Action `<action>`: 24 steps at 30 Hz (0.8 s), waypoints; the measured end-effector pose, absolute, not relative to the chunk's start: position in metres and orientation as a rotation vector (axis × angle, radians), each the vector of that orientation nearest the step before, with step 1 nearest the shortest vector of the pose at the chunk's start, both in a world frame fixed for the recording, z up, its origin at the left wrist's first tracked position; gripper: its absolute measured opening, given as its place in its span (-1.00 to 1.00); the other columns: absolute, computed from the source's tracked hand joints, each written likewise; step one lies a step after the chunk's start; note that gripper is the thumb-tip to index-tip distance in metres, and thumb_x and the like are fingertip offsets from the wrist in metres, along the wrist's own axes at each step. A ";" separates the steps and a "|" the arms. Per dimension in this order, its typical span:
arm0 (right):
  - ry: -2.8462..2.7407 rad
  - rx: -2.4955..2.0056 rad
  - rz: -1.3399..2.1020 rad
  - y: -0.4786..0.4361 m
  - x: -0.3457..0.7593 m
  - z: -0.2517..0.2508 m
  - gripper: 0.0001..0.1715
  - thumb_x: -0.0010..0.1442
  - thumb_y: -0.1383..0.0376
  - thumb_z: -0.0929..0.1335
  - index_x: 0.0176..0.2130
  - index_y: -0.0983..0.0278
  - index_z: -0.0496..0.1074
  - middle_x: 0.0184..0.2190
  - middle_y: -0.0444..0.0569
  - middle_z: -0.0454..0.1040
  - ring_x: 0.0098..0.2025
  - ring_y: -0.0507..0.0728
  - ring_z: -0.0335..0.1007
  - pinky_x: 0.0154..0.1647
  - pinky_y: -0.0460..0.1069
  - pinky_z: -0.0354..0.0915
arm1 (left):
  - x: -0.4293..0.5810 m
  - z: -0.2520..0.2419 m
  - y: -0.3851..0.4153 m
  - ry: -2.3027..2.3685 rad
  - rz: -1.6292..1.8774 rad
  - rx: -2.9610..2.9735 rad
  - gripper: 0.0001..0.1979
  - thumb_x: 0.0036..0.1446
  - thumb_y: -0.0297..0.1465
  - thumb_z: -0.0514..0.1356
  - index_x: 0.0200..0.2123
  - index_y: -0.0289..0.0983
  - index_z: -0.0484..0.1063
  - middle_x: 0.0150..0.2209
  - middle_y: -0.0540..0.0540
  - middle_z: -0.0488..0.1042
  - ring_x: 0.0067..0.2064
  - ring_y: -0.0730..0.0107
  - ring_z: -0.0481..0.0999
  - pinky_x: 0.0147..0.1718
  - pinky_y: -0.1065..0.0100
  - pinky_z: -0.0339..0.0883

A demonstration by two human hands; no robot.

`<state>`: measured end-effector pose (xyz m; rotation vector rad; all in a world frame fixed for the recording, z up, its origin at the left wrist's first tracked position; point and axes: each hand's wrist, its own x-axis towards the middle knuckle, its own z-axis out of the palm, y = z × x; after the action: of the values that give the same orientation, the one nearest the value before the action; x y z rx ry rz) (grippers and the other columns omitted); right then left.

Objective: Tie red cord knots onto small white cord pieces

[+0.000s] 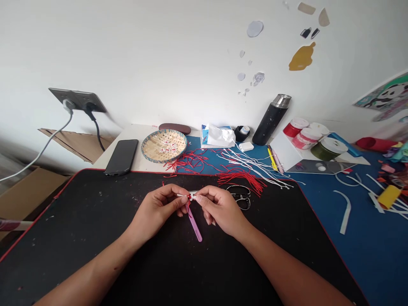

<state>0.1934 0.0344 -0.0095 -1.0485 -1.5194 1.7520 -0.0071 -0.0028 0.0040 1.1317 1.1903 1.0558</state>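
Observation:
Between my two hands is a small knot of red and white cord [191, 196], pinched from both sides. My left hand [162, 204] is closed on its left part, thumb against the forefinger. My right hand [219, 208] is likewise closed, gripping the white cord at the knot's right. Below the knot, a pink plastic stick-like tool [195, 226] lies on the black mat, its upper end hidden near my left fingers. Partly behind my right hand lie scissors [243, 197].
At the back are cut red cords [251, 180], white cords [251, 163] and a woven basket [149, 156] holding small red-white pieces. A phone [121, 157] lies left. A black flask [270, 121] and paint jars [329, 148] stand right. Paper strips [346, 212] lie far right.

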 end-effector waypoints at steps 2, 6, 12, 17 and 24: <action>-1.533 -1.049 1.716 0.034 0.193 -0.010 -0.63 0.30 0.01 0.38 -0.22 0.29 0.45 -0.66 -0.27 0.31 -0.69 -0.04 0.19 -0.68 -0.14 0.09 | -0.008 0.003 -0.002 1.190 1.044 1.126 -0.72 0.15 -0.19 0.43 -0.22 -0.28 0.62 -0.44 -0.05 0.61 -0.40 0.35 0.56 -0.39 0.37 0.45; -1.577 -1.026 1.687 0.033 0.193 -0.010 -0.69 0.32 0.07 0.38 -0.23 0.29 0.46 -0.62 -0.26 0.32 -0.68 -0.06 0.19 -0.67 -0.14 0.09 | -0.009 0.000 0.000 1.195 1.049 1.111 -0.73 0.13 -0.19 0.44 -0.26 -0.27 0.62 -0.45 -0.04 0.61 -0.41 0.38 0.53 -0.38 0.38 0.43; -1.612 -1.018 1.702 0.032 0.194 -0.014 -0.75 0.33 0.12 0.38 -0.21 0.27 0.45 -0.57 -0.26 0.34 -0.67 -0.06 0.23 -0.65 -0.14 0.11 | -0.010 -0.006 0.001 1.139 1.077 1.016 -0.75 0.13 -0.21 0.45 -0.28 -0.28 0.62 -0.46 -0.02 0.58 -0.42 0.40 0.48 -0.37 0.38 0.39; -1.624 -1.023 1.723 0.032 0.194 -0.013 -0.74 0.33 0.12 0.39 -0.22 0.27 0.44 -0.58 -0.27 0.33 -0.66 -0.05 0.23 -0.63 -0.14 0.12 | -0.011 -0.007 0.001 1.122 1.074 1.005 -0.78 0.13 -0.23 0.46 -0.29 -0.26 0.64 -0.45 -0.02 0.57 -0.43 0.43 0.47 -0.39 0.41 0.36; -1.604 -1.019 1.797 0.034 0.195 -0.008 -0.70 0.32 0.08 0.39 -0.24 0.27 0.42 -0.63 -0.28 0.32 -0.68 -0.05 0.18 -0.63 -0.13 0.12 | -0.009 -0.005 0.001 1.049 1.089 0.880 -0.75 0.06 -0.24 0.50 -0.29 -0.27 0.64 -0.46 -0.03 0.56 -0.44 0.42 0.46 -0.43 0.41 0.37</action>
<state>0.1948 0.0337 -0.0082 -1.0190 -1.6036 1.7974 -0.0089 0.0008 -0.0049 0.8804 1.0490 1.0888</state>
